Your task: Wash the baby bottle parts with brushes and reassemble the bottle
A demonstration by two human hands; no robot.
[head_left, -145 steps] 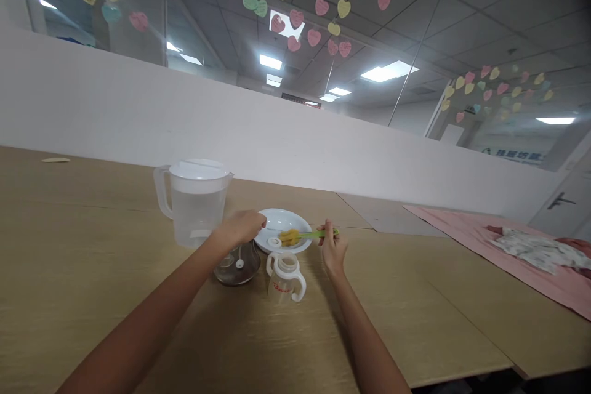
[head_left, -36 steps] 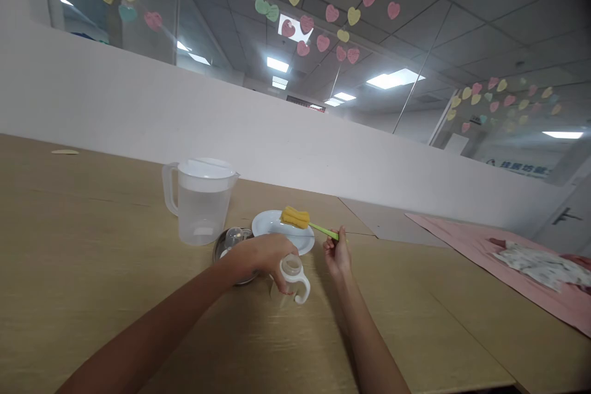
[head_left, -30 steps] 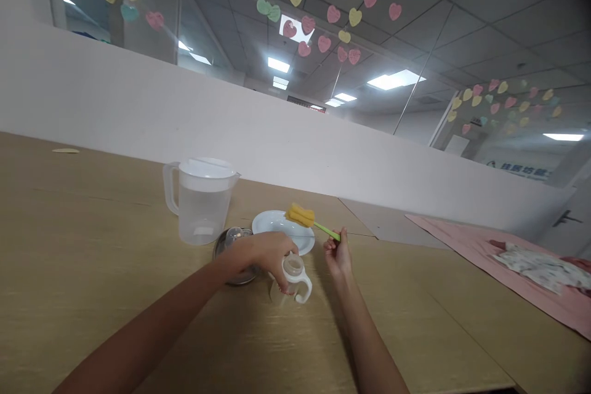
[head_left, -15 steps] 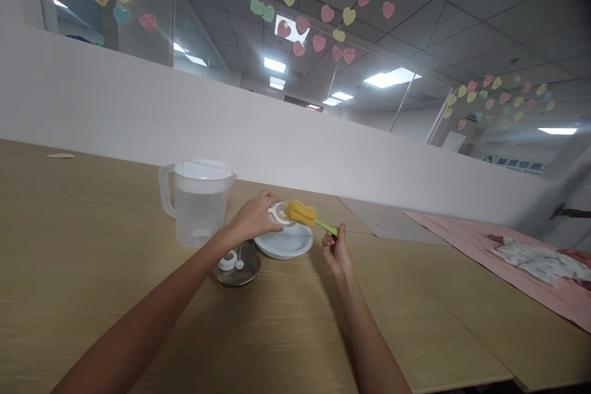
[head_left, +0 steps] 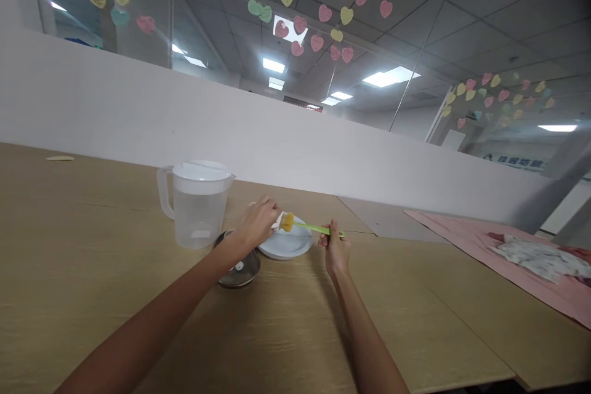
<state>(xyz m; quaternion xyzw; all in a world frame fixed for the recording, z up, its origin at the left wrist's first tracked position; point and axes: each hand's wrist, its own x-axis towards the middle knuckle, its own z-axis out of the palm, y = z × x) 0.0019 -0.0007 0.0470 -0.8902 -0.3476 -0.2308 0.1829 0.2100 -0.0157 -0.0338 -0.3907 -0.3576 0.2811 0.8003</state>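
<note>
My left hand (head_left: 261,221) is closed around a bottle (head_left: 278,221) with a white rim, mostly hidden by the fingers and lying on its side, mouth to the right. My right hand (head_left: 336,249) grips the green handle of a bottle brush (head_left: 311,227). Most of the brush's yellow sponge head is inside the bottle; only its base shows at the mouth. Below both hands sits a white bowl (head_left: 285,252). Under my left wrist is a metal kidney-shaped dish (head_left: 247,276) with small white parts in it, partly covered by my forearm.
A lidded clear pitcher (head_left: 198,212) stands left of the bowl, holding what looks like water. On the right, a pink cloth (head_left: 462,237) lies on the wooden table (head_left: 286,338) with a patterned white garment (head_left: 538,258) on it. A low white wall (head_left: 295,141) runs along the back.
The yellow sponge head has gone from the bottle's mouth to mostly inside it. My left hand has turned over the bottle, and my right hand has shifted slightly left with the handle.
</note>
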